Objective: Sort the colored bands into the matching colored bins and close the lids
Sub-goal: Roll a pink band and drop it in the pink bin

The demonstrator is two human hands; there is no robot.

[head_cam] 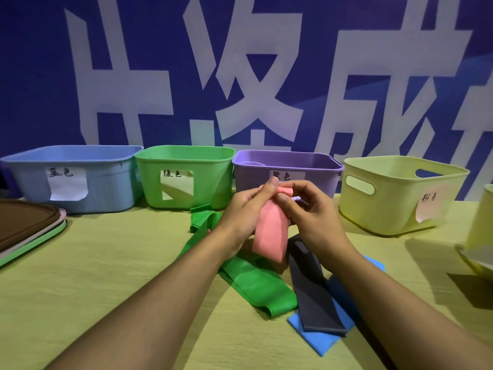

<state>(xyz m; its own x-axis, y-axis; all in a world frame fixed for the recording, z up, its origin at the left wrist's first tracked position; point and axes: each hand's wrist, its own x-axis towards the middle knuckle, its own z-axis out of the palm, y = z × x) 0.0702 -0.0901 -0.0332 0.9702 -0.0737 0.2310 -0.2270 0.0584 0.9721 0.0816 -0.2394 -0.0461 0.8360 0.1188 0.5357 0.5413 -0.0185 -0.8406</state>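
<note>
A pink band point(270, 233) hangs in the air in front of the purple bin point(314, 177). My left hand point(248, 209) and my right hand point(309, 209) both pinch its top end. On the table below lie a green band point(253, 284), a dark grey band point(312, 295) and a blue band point(320, 335), partly overlapping. Along the back stand a blue bin point(106, 182), a green bin point(210, 180), the purple bin and a pale yellow bin point(394, 198), each with a paper label. A bit of pale purple shows behind my right fingers.
A stack of lids point(24, 225), brown on top, lies at the left edge of the table. Another pale yellow container point(480, 236) stands at the far right edge. A blue wall with large white characters rises behind the bins.
</note>
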